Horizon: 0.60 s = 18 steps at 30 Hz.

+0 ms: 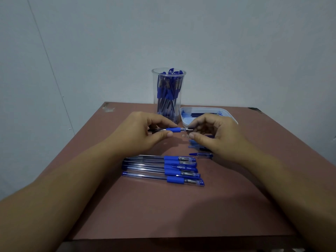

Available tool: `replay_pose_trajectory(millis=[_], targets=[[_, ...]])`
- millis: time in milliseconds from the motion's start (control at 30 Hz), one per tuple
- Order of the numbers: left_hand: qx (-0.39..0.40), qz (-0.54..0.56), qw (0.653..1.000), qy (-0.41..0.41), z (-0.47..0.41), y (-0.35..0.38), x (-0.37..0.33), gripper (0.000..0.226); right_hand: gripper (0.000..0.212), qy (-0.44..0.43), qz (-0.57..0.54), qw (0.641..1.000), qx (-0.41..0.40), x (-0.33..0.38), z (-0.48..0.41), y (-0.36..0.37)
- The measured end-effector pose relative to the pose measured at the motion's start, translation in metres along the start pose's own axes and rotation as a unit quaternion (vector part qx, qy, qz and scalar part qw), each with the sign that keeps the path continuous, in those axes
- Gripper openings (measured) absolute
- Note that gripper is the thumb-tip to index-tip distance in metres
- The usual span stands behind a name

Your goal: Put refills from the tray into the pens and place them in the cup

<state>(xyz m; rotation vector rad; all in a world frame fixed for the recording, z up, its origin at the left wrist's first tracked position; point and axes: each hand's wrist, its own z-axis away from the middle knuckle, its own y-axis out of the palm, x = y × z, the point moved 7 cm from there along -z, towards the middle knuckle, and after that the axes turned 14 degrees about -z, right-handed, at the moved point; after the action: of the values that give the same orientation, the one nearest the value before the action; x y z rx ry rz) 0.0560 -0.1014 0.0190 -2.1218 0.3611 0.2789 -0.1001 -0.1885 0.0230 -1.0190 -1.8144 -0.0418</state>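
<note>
My left hand (145,131) grips a blue-grip pen (172,130) held level above the table. My right hand (216,131) pinches the pen's metal tip end (187,130) between fingers and thumb. Behind them stands a clear cup (169,93) packed with several blue capped pens. To its right lies a white tray (231,115) holding blue refills, partly hidden by my right hand. Several capped pens (163,168) lie in a row on the table in front of my hands. A loose blue cap (201,155) lies near my right wrist.
The brown table (163,211) ends at a front edge close to me and meets a pale wall at the back. Some blue pen parts (198,143) lie under my right hand. A small metal piece (183,135) lies below the pen tip.
</note>
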Motion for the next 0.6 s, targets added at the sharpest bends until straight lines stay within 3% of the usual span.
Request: replay_pose_trajectory(millis=[100, 233, 300, 433, 600], targets=[[-0.001, -0.004, 1.0, 0.011, 0.0005, 0.001, -0.0022, 0.023, 0.028, -0.018, 0.04, 0.999, 0.009, -0.0008, -0.0014, 0.0019], [-0.004, -0.005, 1.0, 0.022, 0.0005, -0.0004, -0.0061, 0.027, 0.006, -0.031, 0.071, 0.997, 0.017, -0.0018, -0.0023, 0.003], [-0.006, -0.004, 1.0, 0.019, 0.0004, -0.0003, -0.0053, 0.024, 0.005, -0.035, 0.065, 0.997, 0.017, -0.0017, -0.0019, 0.003], [-0.009, -0.013, 1.0, 0.024, 0.0005, -0.0005, -0.0062, 0.024, 0.027, -0.07, 0.085, 0.994, 0.015, 0.0003, -0.0013, 0.002], [-0.009, -0.02, 0.999, 0.024, 0.0007, -0.0001, -0.0056, 0.023, 0.007, -0.075, 0.103, 0.992, 0.02, -0.0042, -0.0025, 0.0021]])
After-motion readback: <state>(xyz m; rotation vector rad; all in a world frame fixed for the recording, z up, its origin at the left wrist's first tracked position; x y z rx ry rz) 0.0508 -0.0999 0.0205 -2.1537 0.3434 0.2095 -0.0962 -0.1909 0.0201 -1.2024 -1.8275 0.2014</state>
